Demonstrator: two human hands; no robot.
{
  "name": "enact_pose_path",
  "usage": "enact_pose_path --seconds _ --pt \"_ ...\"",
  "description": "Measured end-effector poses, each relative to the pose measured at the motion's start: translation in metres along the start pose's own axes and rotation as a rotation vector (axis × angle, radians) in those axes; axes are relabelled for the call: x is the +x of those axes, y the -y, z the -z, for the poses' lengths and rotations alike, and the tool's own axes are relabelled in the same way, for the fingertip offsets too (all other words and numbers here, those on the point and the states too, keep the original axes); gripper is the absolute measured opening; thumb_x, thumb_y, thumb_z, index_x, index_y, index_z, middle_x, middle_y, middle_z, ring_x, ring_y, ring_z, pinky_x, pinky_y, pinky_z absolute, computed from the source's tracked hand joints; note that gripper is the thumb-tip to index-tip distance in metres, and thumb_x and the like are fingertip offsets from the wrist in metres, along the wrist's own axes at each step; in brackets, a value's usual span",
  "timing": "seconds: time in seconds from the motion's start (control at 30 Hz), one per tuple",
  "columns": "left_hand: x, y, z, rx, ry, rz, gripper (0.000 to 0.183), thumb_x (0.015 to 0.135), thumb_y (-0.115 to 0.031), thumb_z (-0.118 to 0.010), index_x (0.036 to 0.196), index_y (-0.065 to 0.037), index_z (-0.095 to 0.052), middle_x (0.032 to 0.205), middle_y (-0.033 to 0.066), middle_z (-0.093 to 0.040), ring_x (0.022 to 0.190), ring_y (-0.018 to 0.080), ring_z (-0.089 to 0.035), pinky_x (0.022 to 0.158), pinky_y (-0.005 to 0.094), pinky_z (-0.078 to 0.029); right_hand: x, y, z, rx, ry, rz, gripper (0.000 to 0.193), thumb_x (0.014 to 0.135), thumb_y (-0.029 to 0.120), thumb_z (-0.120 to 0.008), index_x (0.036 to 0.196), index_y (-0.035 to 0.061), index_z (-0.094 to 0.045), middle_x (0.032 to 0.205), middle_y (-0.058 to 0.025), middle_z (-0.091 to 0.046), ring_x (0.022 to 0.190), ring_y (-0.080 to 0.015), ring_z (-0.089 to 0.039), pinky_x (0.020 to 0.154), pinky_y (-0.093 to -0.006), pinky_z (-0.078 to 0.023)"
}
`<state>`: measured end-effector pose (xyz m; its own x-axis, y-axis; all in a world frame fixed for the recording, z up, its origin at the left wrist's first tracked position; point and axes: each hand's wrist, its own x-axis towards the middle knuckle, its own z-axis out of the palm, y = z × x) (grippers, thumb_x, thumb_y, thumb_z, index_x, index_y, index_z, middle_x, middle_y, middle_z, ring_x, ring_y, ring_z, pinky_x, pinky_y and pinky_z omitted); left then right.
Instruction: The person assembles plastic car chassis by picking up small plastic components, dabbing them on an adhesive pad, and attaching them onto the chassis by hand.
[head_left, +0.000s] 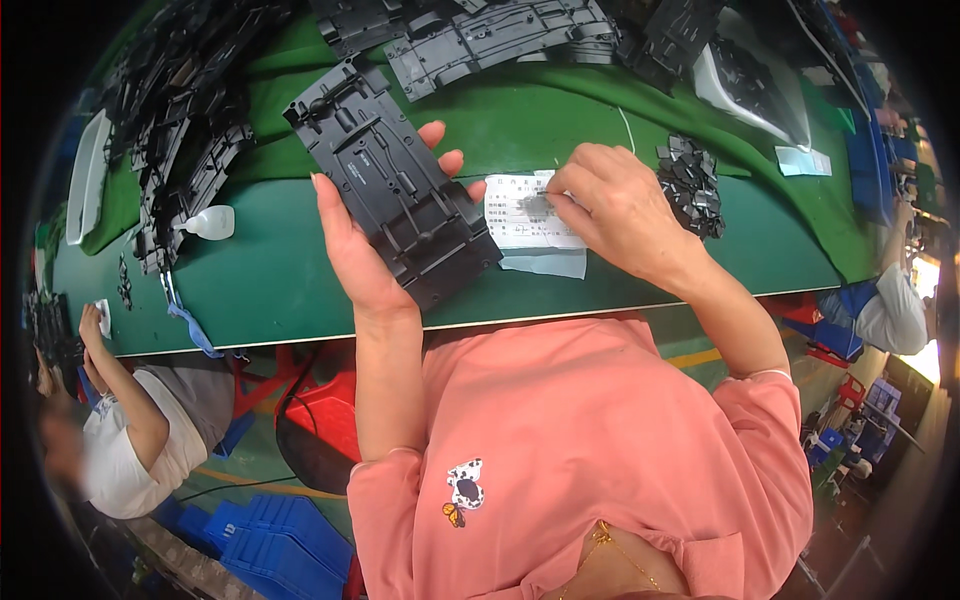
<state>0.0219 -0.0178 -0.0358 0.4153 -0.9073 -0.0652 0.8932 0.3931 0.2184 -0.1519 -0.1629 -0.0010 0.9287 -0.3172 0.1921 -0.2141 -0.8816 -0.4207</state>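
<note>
My left hand point(358, 262) is closed around a long black moulded plastic panel point(385, 185), its thumb along the left edge and fingertips showing past the right edge. The panel is tilted, with its ribbed side up. My right hand point(625, 215) is pinched at the fingertips above a white printed paper slip point(530, 236); whatever the fingers hold is too small or hidden to make out. A grey smudge shows on the slip under them. Beneath the slip, a pale blue paper point(548, 263) sticks out. Small black plastic pieces point(692, 185) lie heaped beside my right hand.
More black panels point(505, 40) lie along the far side, with a large stack point(190, 110) at left. A white squeeze bottle point(212, 223) lies near that stack. A white tray point(708, 80) of black pieces is at far right. Another person point(150, 420) sits at left.
</note>
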Motion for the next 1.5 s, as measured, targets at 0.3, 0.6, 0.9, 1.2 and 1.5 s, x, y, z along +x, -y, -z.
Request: enact_pose_path --seconds 0.3,0.6,0.9,1.2,1.5 --pt "0.002 0.001 0.001 -0.010 0.040 0.009 0.074 0.095 -0.061 -0.017 0.137 -0.004 -0.037 0.133 0.0208 -0.047 0.108 0.0336 -0.056 0.088 0.0555 -0.049 -0.007 0.001 0.007 -0.018 0.058 0.088 0.006 0.079 0.008 -0.066 0.082 0.0042 -0.062 0.079 -0.0072 -0.055 0.068 -0.0228 -0.054 0.064 -0.0330 -0.043" --pt "-0.003 0.004 -0.005 0.047 0.008 0.042 0.070 0.096 -0.058 -0.024 0.141 -0.006 -0.032 0.137 0.0211 -0.043 0.107 0.0326 -0.057 0.093 0.0597 -0.043 -0.004 -0.004 0.025 1.326 0.175 -0.808 0.011 0.083 0.009 -0.067 0.080 0.0013 -0.060 0.064 0.0029 -0.050 0.052 -0.0041 -0.040 0.046 -0.0208 -0.028" --pt "-0.009 0.007 -0.023 0.044 -0.065 0.063 0.073 0.095 -0.060 -0.017 0.139 -0.005 -0.034 0.133 0.0229 -0.045 0.112 0.0353 -0.054 0.093 0.0571 -0.046 -0.010 0.001 0.027 1.588 0.226 -0.833 0.014 0.083 0.011 -0.067 0.080 -0.0003 -0.060 0.064 0.0019 -0.049 0.052 -0.0046 -0.038 0.047 -0.0213 -0.026" --pt "-0.014 0.011 -0.032 0.017 0.007 0.051 0.074 0.094 -0.061 -0.024 0.140 -0.004 -0.033 0.136 0.0238 -0.042 0.113 0.0364 -0.054 0.093 0.0581 -0.045 -0.018 0.033 0.033 0.406 -0.208 0.125 0.019 0.069 -0.006 -0.071 0.086 0.0010 -0.064 0.074 -0.0069 -0.057 0.062 -0.0173 -0.054 0.051 -0.0266 -0.041" --pt "-0.016 0.016 -0.040 0.127 0.064 0.013 0.077 0.093 -0.063 -0.024 0.139 -0.002 -0.033 0.134 0.0253 -0.042 0.111 0.0366 -0.055 0.090 0.0548 -0.049 -0.021 0.036 0.022 0.086 -0.262 0.446 0.018 0.065 0.002 -0.064 0.082 0.0004 -0.059 0.070 -0.0051 -0.049 0.058 -0.0184 -0.050 0.050 -0.0297 -0.041"
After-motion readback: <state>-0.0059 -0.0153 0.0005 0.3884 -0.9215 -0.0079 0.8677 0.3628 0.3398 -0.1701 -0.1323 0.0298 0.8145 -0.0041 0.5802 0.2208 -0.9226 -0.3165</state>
